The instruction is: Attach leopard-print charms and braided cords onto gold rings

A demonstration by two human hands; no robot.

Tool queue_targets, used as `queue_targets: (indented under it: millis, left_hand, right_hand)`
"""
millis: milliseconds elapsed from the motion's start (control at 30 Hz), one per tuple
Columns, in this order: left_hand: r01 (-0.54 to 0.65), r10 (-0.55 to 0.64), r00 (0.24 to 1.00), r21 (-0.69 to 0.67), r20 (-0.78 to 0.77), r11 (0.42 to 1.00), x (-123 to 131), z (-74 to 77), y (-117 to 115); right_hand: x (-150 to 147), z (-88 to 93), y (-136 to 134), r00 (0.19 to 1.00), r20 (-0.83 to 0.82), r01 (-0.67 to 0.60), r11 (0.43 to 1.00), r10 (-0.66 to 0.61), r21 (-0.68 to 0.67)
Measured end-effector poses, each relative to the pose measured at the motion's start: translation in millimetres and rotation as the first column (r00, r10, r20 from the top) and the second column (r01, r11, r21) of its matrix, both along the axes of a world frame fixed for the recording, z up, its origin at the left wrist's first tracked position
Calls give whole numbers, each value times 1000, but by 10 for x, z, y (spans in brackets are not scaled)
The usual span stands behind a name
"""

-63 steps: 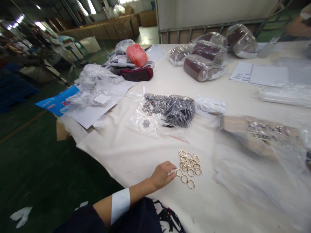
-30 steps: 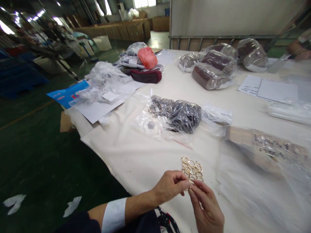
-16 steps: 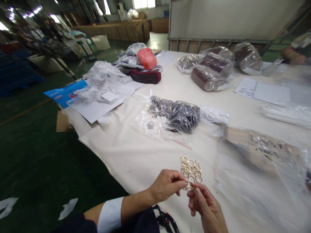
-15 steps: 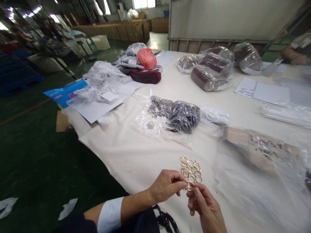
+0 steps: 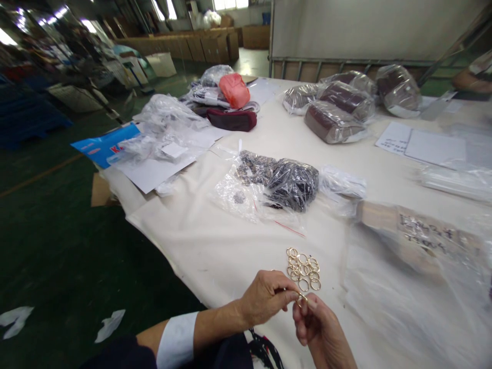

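Observation:
A small pile of gold metal rings point(image 5: 303, 268) lies on the white cloth-covered table point(image 5: 215, 246) near its front edge. Just below the pile, my left hand point(image 5: 265, 297) and my right hand point(image 5: 319, 330) meet. Both pinch a gold ring point(image 5: 301, 296) between thumb and fingertips, held slightly above the cloth. A white cuff shows on my left forearm.
Clear bags of dark metal parts point(image 5: 286, 182) lie behind the rings. A large clear plastic bag with a labelled cardboard piece point(image 5: 418, 230) covers the right side. Papers point(image 5: 154, 171), wrapped maroon bundles point(image 5: 332, 120) and a red pouch point(image 5: 234, 89) sit farther back. Another person's arm point(image 5: 471, 82) shows far right.
My left hand lifted a ring from the pile's near edge and my right hand came in to join it. Both now pinch the ring a little nearer to me.

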State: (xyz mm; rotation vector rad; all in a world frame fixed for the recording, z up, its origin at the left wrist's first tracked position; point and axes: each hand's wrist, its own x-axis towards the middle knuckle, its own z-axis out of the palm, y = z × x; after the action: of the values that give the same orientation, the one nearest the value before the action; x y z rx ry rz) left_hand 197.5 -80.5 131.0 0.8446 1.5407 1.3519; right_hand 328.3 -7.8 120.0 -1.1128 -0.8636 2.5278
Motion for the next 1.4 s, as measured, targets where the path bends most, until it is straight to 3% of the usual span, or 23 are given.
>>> queue_targets:
  millis: [100,167,267,333,400,433,467,533,633,767,900,967,1033,1133,1200,1300,1400]
  left_hand:
    - [-77,81,991,-46,104,996,43,-28,15]
    - [-137,155,968,-102,199,985,68,-50,24]
    - [-138,171,947,-137,270,981,89,-72,25]
    - [-136,165,940,-116,299,984,95,-75,13]
    - [-158,176,938,-83,299,984,95,-67,-3]
    - [-167,180,939,-69,293,984,93,-57,-11]
    - [-173,183,940,-60,288,983,89,-44,-16]
    - [-170,180,936,-60,304,984,76,-10,-19]
    - [-121,132,915,-52,382,991,54,47,-3]
    - [-135,138,893,-36,428,990,50,89,35]
    - [-137,146,842,-56,519,989,56,81,57]
    - [-102,122,834,-68,537,992,30,68,57]
    - [-90,109,878,-62,465,994,-28,50,54]
    - [-11,-3,962,49,272,999,-143,16,49]
    - [102,-125,974,124,191,987,-197,-12,46]
    - [132,-146,986,161,77,978,-207,-58,38]
    - [79,-61,994,198,-94,977,-170,-103,24]
  right_hand:
    - [-10,-21,-47,999,47,-14,982,5,191]
    - [-13,-41,-86,985,172,-62,898,-16,437]
    - [-6,-91,-109,952,275,-135,627,-131,767]
    - [4,-136,-84,967,206,-138,370,-149,919]
    - [15,-184,-40,985,126,-114,103,-118,988]
    - [20,-204,-22,989,109,-109,7,-102,994]
    - [25,-223,-10,990,107,-111,-50,-89,992]
    - [34,-255,-19,989,114,-121,-78,-91,990]
    - [49,-309,-93,989,84,-88,-27,-125,996]
    - [71,-376,-166,981,0,20,98,-192,995]
    - [72,-300,-137,977,62,-21,194,-206,981]
    - [68,-205,-123,969,124,-49,329,-213,943]
    - [61,-108,-121,968,177,-61,520,-176,852]
    - [35,-15,-131,996,86,-30,821,-24,570]
    - [3,1,-137,999,-42,25,944,-12,328]
    - [-54,-11,-137,994,-77,79,992,-71,103]
    - [-91,-42,-126,995,-52,93,993,-90,68]
